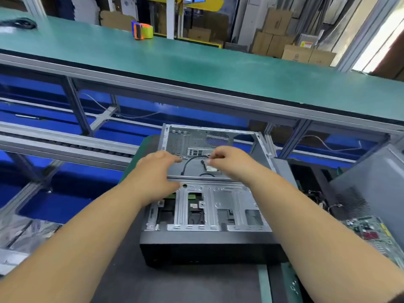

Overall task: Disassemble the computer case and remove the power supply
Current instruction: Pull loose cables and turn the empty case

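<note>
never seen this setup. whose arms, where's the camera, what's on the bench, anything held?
One picture, from a camera on a person's head, looking down at their own bare arms. No robot. An opened computer case lies on a dark mat, side panel off. The left hand rests on the case's metal frame. The right hand reaches inside and pinches a white connector on a black cable. A circuit board lies to the right. On the green belt behind sits a tape dispenser.

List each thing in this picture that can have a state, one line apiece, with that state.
computer case: lying flat, side panel off, interior exposed
black cable: loose inside the case
left hand: open, resting on the case frame
right hand: pinching a white connector
tape dispenser: standing on the green bench
</note>
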`<state>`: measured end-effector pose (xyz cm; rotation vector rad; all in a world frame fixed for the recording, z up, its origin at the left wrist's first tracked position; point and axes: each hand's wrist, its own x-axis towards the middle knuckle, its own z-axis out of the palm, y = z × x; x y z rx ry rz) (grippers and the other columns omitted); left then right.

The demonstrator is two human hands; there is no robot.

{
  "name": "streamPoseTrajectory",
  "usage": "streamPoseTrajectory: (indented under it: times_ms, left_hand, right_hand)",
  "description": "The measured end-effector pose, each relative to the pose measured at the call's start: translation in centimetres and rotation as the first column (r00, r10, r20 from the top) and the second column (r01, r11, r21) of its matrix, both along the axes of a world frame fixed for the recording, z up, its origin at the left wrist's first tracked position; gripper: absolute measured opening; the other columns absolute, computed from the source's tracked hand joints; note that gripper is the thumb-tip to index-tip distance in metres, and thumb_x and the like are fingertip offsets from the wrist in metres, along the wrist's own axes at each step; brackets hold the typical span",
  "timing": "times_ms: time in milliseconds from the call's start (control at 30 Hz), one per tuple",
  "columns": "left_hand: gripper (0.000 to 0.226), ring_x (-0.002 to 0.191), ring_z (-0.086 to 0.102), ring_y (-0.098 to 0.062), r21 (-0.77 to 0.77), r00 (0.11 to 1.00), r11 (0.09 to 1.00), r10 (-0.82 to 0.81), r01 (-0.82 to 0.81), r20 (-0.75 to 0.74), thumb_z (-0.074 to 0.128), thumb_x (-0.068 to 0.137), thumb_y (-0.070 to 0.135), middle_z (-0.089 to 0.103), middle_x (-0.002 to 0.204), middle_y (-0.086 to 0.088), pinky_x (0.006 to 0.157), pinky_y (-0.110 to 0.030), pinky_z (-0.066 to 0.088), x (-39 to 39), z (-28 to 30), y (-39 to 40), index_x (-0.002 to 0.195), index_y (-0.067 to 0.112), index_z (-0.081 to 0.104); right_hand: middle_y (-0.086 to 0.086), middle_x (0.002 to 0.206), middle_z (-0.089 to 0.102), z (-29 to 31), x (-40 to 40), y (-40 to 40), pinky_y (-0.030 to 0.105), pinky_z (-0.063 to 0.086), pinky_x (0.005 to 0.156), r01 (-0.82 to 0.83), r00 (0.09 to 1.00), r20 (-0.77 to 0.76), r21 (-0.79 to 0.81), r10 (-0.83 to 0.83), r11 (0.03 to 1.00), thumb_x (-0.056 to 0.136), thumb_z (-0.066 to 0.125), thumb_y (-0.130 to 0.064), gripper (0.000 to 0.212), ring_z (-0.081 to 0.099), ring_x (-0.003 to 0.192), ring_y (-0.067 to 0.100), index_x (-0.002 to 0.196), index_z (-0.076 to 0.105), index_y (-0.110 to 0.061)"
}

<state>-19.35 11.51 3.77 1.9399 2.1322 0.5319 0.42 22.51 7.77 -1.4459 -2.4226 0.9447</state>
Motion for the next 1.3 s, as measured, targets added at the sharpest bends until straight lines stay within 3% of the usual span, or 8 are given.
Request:
streamPoseTrajectory:
  times_ms: [233,500,667,767,867,967,1233,1300]
  left_hand:
    - [0.075,0.134,0.032,-0.013,-0.181,0.954,0.941,-0.298,0.287,-0.034,0.066,0.069,0.049,0.044,0.137,0.009,0.113,-0.033,0.023,-2.4,-0.9,0.4,0.139,0.036,0.042]
    - [0.065,0.120,0.042,-0.012,-0.142,0.930,0.934,-0.346,0.329,-0.123,0.060,0.074,0.049,0.054,0.122,0.016,0.105,-0.029,0.020,-1.9,-1.7,1.3,0.136,0.039,0.043]
    - [0.060,0.119,0.045,-0.010,-0.079,0.937,0.949,-0.314,0.305,-0.150,0.055,0.077,0.044,0.052,0.123,0.016,0.108,-0.029,0.015,-2.1,-2.2,1.6,0.135,0.036,0.041]
    - [0.062,0.121,0.042,-0.011,-0.068,0.932,0.945,-0.327,0.320,-0.158,0.053,0.079,0.043,0.050,0.125,0.015,0.109,-0.029,0.011,-2.1,-2.6,1.4,0.138,0.036,0.037]
    - [0.070,0.125,0.038,-0.010,-0.095,0.925,0.932,-0.360,0.350,-0.118,0.055,0.077,0.046,0.047,0.130,0.015,0.110,-0.029,0.007,-2.4,-2.3,1.4,0.143,0.035,0.032]
    - [0.074,0.131,0.034,-0.012,-0.111,0.930,0.925,-0.368,0.364,-0.016,0.052,0.075,0.045,0.044,0.137,0.015,0.113,-0.031,0.009,-2.9,-1.7,1.5,0.145,0.039,0.030]
    - [0.045,0.134,0.031,-0.014,0.058,0.970,0.990,-0.136,0.127,0.202,0.050,0.094,0.034,0.043,0.141,0.015,0.115,-0.035,0.021,-3.9,-1.6,3.0,0.139,0.038,0.042]
    - [0.041,0.132,0.036,-0.016,0.053,0.953,0.994,-0.105,0.094,0.284,0.052,0.094,0.033,0.046,0.137,0.015,0.113,-0.039,0.028,-4.0,-1.5,3.5,0.135,0.038,0.047]
  right_hand:
    - [-0.005,0.134,0.051,-2.3,-3.5,-1.2,0.033,0.043,0.097,-0.362,0.827,0.400,-0.161,0.396,0.918,0.075,0.079,-0.039,0.073,0.051,0.112,0.014,0.138,0.044,-0.029]
    - [-0.004,0.125,0.058,-3.3,-3.7,-1.3,0.036,0.047,0.095,-0.349,0.844,0.399,-0.101,0.359,0.932,0.072,0.081,-0.038,0.072,0.056,0.109,0.017,0.134,0.047,-0.029]
    - [-0.003,0.138,0.054,-3.6,-3.8,-1.1,0.039,0.044,0.103,-0.331,0.868,0.379,-0.038,0.321,0.943,0.076,0.079,-0.037,0.075,0.053,0.122,0.017,0.141,0.044,-0.028]
    - [-0.006,0.146,0.046,-3.0,-3.7,-0.5,0.033,0.037,0.109,-0.332,0.847,0.377,-0.177,0.375,0.927,0.077,0.079,-0.041,0.083,0.047,0.130,0.015,0.147,0.037,-0.028]
    - [-0.006,0.150,0.044,-1.9,-4.0,0.6,0.027,0.029,0.110,-0.245,0.893,0.277,-0.364,0.355,0.899,0.090,0.067,-0.042,0.065,0.041,0.135,0.013,0.148,0.042,-0.024]
    - [-0.002,0.137,0.053,-2.1,-4.8,1.7,0.035,0.028,0.114,-0.162,0.907,0.329,-0.306,0.264,0.938,0.100,0.049,-0.043,0.044,0.046,0.127,0.017,0.135,0.059,-0.019]
    - [-0.005,0.100,0.060,-4.5,-5.8,4.1,0.036,0.033,0.101,-0.144,0.952,0.147,-0.556,0.267,0.819,0.099,0.055,-0.015,0.011,0.050,0.097,0.013,0.098,0.066,-0.018]
    - [-0.007,0.092,0.059,-4.9,-5.9,4.6,0.032,0.033,0.095,-0.164,0.954,0.119,-0.563,0.275,0.810,0.098,0.053,-0.008,0.018,0.050,0.091,0.010,0.090,0.063,-0.020]
